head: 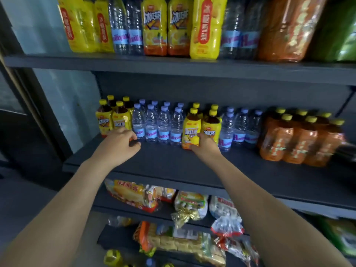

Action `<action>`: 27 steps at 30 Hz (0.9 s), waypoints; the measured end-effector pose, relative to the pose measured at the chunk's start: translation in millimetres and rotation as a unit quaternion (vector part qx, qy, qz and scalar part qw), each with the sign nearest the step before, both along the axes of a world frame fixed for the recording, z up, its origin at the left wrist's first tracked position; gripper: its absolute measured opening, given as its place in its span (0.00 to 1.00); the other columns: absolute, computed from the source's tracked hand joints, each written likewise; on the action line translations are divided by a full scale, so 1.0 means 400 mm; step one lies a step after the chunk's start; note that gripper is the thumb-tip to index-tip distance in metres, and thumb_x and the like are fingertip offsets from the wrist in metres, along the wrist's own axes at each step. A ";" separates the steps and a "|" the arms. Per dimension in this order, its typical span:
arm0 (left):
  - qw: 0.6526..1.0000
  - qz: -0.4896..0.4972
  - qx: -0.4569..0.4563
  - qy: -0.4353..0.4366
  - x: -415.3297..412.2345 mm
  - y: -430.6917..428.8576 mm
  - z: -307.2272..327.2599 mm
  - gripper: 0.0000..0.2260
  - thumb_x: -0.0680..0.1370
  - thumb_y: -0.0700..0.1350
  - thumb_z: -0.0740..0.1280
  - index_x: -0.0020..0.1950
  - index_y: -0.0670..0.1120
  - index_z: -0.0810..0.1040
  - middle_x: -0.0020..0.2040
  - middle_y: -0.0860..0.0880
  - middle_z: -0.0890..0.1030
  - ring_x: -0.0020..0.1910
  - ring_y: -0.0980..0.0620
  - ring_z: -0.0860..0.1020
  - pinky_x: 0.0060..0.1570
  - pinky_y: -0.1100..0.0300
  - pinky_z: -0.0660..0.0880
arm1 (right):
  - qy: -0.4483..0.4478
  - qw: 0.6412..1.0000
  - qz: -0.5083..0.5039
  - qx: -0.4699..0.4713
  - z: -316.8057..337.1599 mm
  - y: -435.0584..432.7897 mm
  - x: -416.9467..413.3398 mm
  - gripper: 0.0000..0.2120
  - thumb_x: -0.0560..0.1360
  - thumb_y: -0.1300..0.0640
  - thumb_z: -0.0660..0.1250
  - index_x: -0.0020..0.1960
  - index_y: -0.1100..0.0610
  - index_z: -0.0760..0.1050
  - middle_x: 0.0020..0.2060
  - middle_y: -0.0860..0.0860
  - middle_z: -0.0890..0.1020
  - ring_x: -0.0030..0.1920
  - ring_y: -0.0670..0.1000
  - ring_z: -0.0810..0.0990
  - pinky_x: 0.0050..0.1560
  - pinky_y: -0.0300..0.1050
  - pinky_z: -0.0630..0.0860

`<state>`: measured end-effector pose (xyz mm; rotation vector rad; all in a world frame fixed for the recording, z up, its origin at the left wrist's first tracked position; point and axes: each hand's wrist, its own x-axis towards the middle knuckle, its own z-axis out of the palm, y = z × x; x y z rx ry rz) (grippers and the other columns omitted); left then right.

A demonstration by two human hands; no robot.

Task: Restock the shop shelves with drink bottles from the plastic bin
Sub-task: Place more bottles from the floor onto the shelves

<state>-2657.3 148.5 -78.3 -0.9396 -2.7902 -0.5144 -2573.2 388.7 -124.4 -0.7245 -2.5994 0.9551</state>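
Observation:
On the middle shelf (192,166) stands a row of yellow-label iced tea bottles, clear water bottles (163,126) and orange-wrapped bottles (300,139). My left hand (119,140) curls round the base of an iced tea bottle (121,120) at the left end of the row, beside the first water bottle. My right hand (205,146) grips the bottom of another iced tea bottle (191,128) in the middle of the row; that bottle stands upright on the shelf. Bottle caps (113,257) show at the bottom edge; the bin itself is out of sight.
The top shelf (173,64) carries larger yellow, clear and orange bottles. Lower shelves hold bagged snacks and bread (181,241). The front strip of the middle shelf is bare dark board. A wall and dark door frame lie to the left.

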 end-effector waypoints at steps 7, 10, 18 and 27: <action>0.999 0.014 -0.030 0.018 0.249 0.049 0.064 0.16 0.78 0.52 0.61 0.61 0.46 0.74 0.64 0.47 0.70 0.64 0.47 0.68 0.60 0.52 0.69 | -0.106 0.991 0.020 0.081 0.053 0.084 0.266 0.22 0.75 0.53 0.63 0.67 0.58 0.67 0.65 0.58 0.69 0.64 0.61 0.69 0.61 0.56 0.71; 0.999 0.008 -0.027 0.046 0.332 0.066 0.080 0.17 0.78 0.52 0.61 0.63 0.45 0.73 0.64 0.47 0.70 0.65 0.47 0.67 0.60 0.53 0.69 | -0.138 0.982 0.018 0.126 0.064 0.090 0.361 0.25 0.77 0.52 0.62 0.72 0.57 0.62 0.69 0.56 0.65 0.68 0.59 0.64 0.65 0.57 0.66; 0.997 -0.024 -0.053 0.057 0.594 0.109 0.026 0.18 0.78 0.53 0.60 0.65 0.45 0.71 0.65 0.47 0.69 0.67 0.46 0.64 0.61 0.51 0.68 | -0.215 0.943 0.033 0.251 0.058 0.041 0.623 0.28 0.79 0.50 0.60 0.75 0.56 0.55 0.72 0.55 0.60 0.71 0.58 0.60 0.67 0.58 0.62; 0.995 -0.054 -0.078 0.041 0.901 0.048 -0.079 0.18 0.77 0.52 0.60 0.63 0.44 0.72 0.62 0.45 0.71 0.62 0.45 0.68 0.57 0.51 0.71 | -0.235 0.940 0.028 0.245 0.012 -0.061 0.935 0.26 0.78 0.51 0.61 0.73 0.56 0.58 0.71 0.55 0.63 0.71 0.58 0.61 0.68 0.62 0.61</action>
